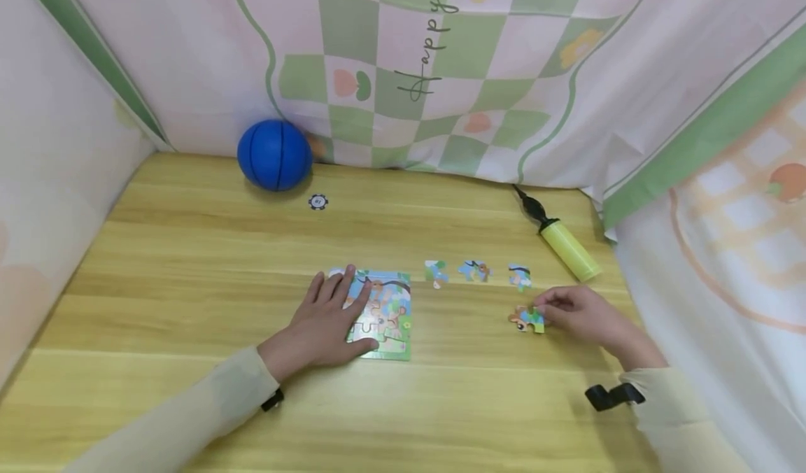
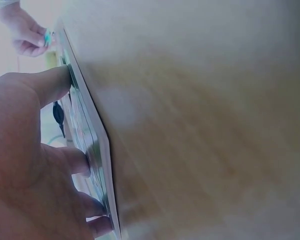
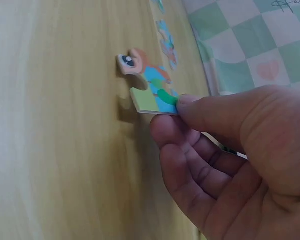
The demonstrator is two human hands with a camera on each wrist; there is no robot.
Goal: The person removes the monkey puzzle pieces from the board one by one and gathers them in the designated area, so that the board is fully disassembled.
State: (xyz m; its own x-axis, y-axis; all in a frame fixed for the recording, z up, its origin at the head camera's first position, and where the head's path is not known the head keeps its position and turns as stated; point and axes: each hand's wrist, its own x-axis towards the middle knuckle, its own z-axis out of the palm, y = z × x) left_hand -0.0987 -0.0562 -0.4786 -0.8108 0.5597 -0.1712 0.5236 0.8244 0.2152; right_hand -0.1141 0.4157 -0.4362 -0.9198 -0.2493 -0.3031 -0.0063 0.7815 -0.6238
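My left hand [image 1: 327, 322] lies spread over a square jigsaw puzzle [image 1: 399, 312], its fingers and thumb touching the board and covering the left part. In the left wrist view the fingertips rest on the puzzle board [image 2: 87, 112]. Between thumb and fingers my right hand [image 1: 579, 312] pinches a puzzle piece [image 1: 529, 319], which shows an eye, brown, blue and green. The right wrist view has this piece [image 3: 147, 100] held by its edge, tilted above the table. Three loose pieces lie beyond: one green and blue [image 1: 434, 271], one with a brown figure [image 1: 475, 271], one with a branch [image 1: 520, 276].
A blue ball [image 1: 275, 155] sits at the back left, with a small round chip [image 1: 317, 202] near it. Toward the back right lies a yellow-green hand pump [image 1: 569, 249] with a black nozzle. Patterned curtains [image 1: 403, 74] border the wooden table [image 1: 189, 263].
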